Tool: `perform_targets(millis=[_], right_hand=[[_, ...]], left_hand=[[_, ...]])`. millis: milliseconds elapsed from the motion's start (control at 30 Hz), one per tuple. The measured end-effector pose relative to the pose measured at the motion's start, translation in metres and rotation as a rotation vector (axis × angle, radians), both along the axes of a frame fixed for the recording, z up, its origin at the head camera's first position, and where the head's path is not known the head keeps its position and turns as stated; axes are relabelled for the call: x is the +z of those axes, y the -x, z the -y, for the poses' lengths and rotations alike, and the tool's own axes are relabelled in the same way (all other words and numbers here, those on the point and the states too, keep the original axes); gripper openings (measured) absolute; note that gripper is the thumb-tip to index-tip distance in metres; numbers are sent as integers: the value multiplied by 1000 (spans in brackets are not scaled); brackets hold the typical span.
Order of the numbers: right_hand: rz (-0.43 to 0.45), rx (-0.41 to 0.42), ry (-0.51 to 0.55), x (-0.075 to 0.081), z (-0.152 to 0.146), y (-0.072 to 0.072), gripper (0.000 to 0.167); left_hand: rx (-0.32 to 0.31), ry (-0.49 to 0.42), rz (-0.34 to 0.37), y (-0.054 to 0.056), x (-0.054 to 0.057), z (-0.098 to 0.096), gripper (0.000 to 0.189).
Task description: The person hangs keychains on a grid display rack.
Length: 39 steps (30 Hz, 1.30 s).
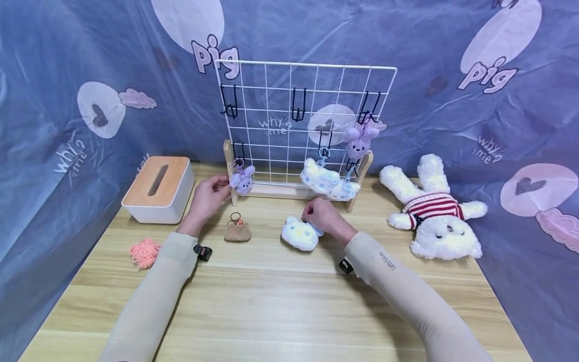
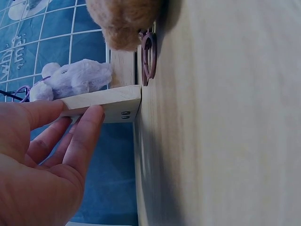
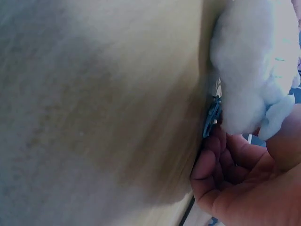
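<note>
My left hand (image 1: 209, 199) holds the left wooden upright (image 2: 103, 101) of a white wire grid rack (image 1: 289, 64), thumb and fingers at its edges. A purple plush keychain (image 1: 243, 182) hangs beside that hand. On the table, my right hand (image 1: 323, 215) is at a white cat plush keychain (image 1: 299, 235) with pale blue details. Its curled fingers pinch the blue clasp (image 3: 212, 117) at the plush's side; the palm hides part of the plush in the head view. Between the hands lies a brown plush keychain (image 1: 237, 232) with a metal ring.
Black hooks (image 1: 298, 104) sit on the grid. A second purple plush (image 1: 358, 143) and two white plushes (image 1: 320, 176) hang at its right. A tissue box (image 1: 156, 188) and pink fluffy piece (image 1: 145, 252) lie left; a white teddy bear (image 1: 445, 236) lies right.
</note>
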State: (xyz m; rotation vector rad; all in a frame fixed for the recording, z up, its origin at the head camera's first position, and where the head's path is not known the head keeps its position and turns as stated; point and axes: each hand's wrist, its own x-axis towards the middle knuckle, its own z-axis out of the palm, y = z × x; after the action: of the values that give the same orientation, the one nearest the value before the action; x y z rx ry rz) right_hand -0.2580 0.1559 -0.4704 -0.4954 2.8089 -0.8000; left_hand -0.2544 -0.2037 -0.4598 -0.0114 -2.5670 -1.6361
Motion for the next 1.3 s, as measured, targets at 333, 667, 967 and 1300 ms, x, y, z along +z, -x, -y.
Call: perform_targets(millis=[333,667,967,1300], right_hand=[[-101,49,9,-44,-11,20,11],[-17,13,24,-14,-9,8,7],[-45,30,0,-47,-17,30,18],[12,-24,164,3,-10,-8,13]], left_hand=[[0,1,4,-1,-1,1,39],[1,26,-2,-1,1,1,39],[-5,13,4,-2,2,-1,40],[0,27,-10,-1,1,0,38]])
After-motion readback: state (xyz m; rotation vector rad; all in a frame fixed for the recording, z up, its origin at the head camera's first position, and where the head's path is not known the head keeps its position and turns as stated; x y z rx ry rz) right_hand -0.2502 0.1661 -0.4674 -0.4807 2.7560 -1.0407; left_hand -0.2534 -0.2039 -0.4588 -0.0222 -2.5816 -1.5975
